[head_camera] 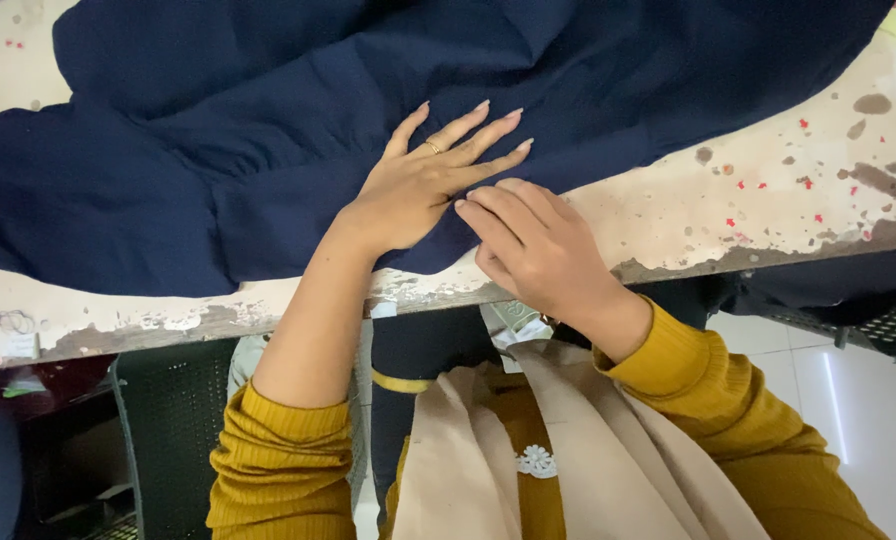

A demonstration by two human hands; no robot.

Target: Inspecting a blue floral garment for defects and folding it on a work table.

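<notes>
My worn cream worktable (pixel 788 190) is speckled with stains; below its edge lie white floor tiles (pixel 858 400).

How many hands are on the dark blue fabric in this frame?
2. The left hand lies flat, fingers spread, on the navy fabric; the right hand sits beside it at the fabric's near edge, fingertips touching the cloth. No others visible.

No packages, labels, signs or screens visible
</notes>
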